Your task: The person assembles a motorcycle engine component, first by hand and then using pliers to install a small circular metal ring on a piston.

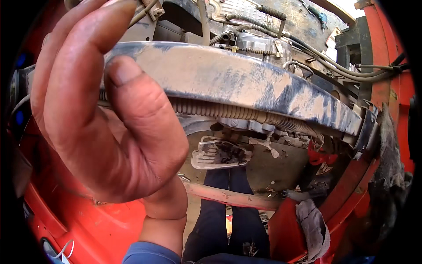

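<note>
My left hand (118, 114) is raised very close to the camera, its forearm in a blue sleeve (151, 254) coming up from the lower edge. Its fingers and thumb curve into a C with a wide gap between their tips, and nothing shows in that gap. Behind the hand runs a curved, dust-caked dark beam (211, 72), partly covered by the fingers and thumb. A ribbed hose (233, 112) follows the beam's underside. I cannot tell whether the hand touches the beam. My right hand is out of sight.
Beyond the beam sits a metal engine casing (259, 43) with hoses and a lever. A dirty ribbed pedal plate (222, 154) hangs above my dark-trousered legs (228, 220). A reddish crossbar (233, 196) spans below. Red panels flank me; a grey cloth (314, 226) drapes right. A teal power tool (323, 20) lies far back.
</note>
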`<move>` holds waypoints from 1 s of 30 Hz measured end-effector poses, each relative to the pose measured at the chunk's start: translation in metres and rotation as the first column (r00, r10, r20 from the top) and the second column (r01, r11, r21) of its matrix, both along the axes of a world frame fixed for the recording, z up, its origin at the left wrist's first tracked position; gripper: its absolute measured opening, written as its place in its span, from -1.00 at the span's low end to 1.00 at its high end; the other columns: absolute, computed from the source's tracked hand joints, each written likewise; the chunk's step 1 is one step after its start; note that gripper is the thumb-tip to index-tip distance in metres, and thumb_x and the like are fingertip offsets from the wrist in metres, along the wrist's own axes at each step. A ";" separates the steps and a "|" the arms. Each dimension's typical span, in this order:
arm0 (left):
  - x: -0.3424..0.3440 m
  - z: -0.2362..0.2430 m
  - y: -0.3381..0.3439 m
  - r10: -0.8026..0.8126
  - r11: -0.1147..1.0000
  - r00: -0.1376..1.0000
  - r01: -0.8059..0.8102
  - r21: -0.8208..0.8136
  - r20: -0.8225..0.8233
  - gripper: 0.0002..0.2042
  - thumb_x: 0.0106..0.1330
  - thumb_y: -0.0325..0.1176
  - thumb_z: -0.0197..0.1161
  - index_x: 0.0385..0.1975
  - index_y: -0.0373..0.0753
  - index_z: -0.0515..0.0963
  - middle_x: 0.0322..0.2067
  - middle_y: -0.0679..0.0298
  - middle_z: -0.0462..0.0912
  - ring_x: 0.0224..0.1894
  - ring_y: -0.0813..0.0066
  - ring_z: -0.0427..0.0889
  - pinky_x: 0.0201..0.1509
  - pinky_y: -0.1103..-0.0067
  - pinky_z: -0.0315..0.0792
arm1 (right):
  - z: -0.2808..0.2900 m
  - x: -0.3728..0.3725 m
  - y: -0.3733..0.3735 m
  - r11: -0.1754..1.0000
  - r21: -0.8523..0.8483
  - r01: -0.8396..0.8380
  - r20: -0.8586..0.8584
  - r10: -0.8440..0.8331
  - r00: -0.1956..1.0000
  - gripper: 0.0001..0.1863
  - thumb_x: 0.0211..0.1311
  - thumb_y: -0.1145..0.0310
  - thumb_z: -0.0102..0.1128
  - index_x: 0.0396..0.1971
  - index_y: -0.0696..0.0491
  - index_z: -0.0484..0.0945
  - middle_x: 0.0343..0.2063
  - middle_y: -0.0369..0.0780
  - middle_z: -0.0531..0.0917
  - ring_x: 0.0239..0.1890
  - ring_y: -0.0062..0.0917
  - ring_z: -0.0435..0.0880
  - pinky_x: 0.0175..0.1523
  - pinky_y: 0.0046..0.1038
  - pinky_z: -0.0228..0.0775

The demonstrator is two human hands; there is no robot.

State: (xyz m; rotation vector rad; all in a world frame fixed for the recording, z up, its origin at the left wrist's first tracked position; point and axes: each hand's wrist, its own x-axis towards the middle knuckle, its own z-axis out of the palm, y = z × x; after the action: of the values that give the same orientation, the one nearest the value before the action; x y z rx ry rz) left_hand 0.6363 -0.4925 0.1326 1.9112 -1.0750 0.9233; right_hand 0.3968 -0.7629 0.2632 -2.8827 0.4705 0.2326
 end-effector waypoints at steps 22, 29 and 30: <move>-0.114 -0.172 0.097 0.017 1.000 0.347 -0.007 0.015 -0.938 -0.55 0.35 -0.61 0.24 0.26 -0.34 0.52 0.20 0.15 0.61 0.24 0.37 0.58 0.38 0.43 0.41 | -0.299 0.042 0.268 0.116 0.924 0.364 -0.218 -0.621 0.752 -0.32 0.36 0.20 0.27 0.28 0.33 0.29 0.20 0.18 0.50 0.29 -0.02 0.52 0.35 -0.18 0.36; -0.025 -0.217 0.022 0.162 0.896 0.962 -0.049 0.442 -0.222 -0.85 0.17 -0.57 0.31 -0.26 -0.34 0.65 -0.27 0.02 0.72 -0.20 0.06 0.71 -0.04 0.26 0.61 | -0.360 0.073 0.274 -0.036 0.994 0.103 -0.105 -0.581 0.807 -0.15 0.45 0.31 -0.03 0.59 0.19 -0.21 0.52 0.14 0.15 0.54 -0.15 0.21 0.56 -0.32 0.06; -0.025 -0.226 0.018 0.169 0.866 0.950 -0.015 0.499 -0.264 -0.92 0.17 -0.51 0.33 -0.36 -0.31 0.64 -0.36 0.06 0.70 -0.28 0.06 0.68 -0.15 0.24 0.59 | -0.364 0.076 0.270 -0.089 0.991 0.096 -0.131 -0.588 0.798 -0.14 0.45 0.32 -0.03 0.60 0.16 -0.24 0.52 0.13 0.16 0.54 -0.17 0.23 0.55 -0.34 0.07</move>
State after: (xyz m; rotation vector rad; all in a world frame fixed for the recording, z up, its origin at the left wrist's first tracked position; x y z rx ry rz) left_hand 0.6114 -0.4746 -0.0930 2.4462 -1.1096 0.3955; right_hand 0.4726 -0.4925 -0.1006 -1.1528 0.6195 -0.0876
